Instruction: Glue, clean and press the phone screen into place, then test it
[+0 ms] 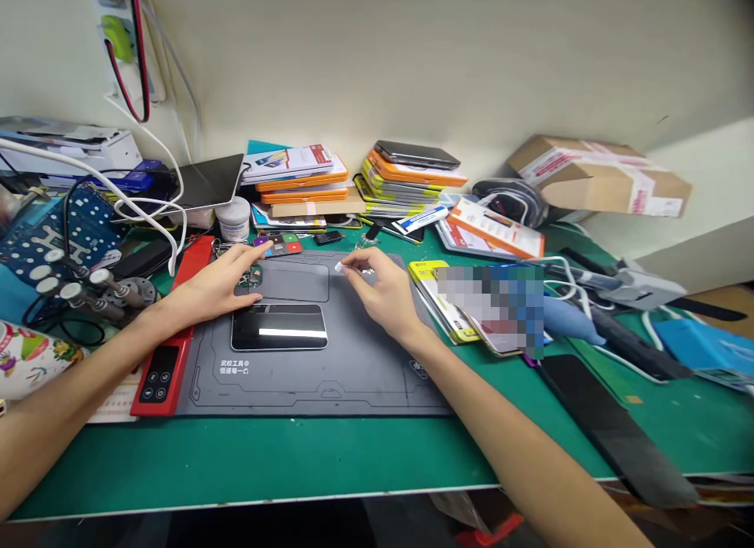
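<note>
A grey work mat (353, 367) lies on the green table. On it sits a phone (279, 327) with a glossy black face, and behind that a dark opened phone body (294, 282). My left hand (221, 285) rests on the left end of that body, fingers stretched forward near the small coloured parts at its corner. My right hand (382, 289) hovers over the mat's back right part, thumb and fingers pinched on a small whitish piece (339, 268).
A red-edged device (162, 371) with buttons borders the mat on the left. Stacked orange and yellow boxes (412, 179) line the wall, beside a cardboard box (594, 175). Cables, tools and a white jar (233, 218) crowd the left; phones and dark strips lie right.
</note>
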{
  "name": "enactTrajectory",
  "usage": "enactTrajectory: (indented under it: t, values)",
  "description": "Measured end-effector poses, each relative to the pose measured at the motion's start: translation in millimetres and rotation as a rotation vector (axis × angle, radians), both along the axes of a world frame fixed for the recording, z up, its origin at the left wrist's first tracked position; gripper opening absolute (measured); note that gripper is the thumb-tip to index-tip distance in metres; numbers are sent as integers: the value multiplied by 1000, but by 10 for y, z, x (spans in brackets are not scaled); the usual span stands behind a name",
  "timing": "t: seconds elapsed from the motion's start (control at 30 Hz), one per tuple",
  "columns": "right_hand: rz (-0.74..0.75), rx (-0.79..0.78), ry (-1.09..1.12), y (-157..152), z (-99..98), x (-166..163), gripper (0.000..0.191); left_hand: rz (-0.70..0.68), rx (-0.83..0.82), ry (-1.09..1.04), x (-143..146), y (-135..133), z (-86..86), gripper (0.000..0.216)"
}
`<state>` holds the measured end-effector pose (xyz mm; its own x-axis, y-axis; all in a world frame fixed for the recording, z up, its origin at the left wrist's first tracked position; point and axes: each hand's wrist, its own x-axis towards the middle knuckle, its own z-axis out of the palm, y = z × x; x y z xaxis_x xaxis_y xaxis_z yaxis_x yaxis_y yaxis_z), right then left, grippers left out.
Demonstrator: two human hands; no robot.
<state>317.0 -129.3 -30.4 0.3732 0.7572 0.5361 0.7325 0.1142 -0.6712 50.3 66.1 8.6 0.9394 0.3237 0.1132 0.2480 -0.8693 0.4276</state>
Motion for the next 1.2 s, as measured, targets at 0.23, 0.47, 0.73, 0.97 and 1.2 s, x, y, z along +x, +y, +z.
enactTrajectory:
  t: [0.23, 0.47, 0.73, 0.97, 1.2]
  values:
    - [34, -59, -17, 62, 11, -17, 5, 7, -38, 5, 50, 78, -61, 86]
    - [140, -161, -18, 304, 5, -40, 4, 15, -51, 2, 50, 94, -88, 86]
    - [185, -212, 25, 553, -33, -116, 9, 9, -88, -13, 50, 94, -137, 89]
    - [248, -225, 27, 767, -36, -251, 13, -3, -89, -28, 50, 106, -141, 87]
    - [254, -190, -43, 907, 77, -280, 16, -24, -40, -33, 39, 116, -132, 84]
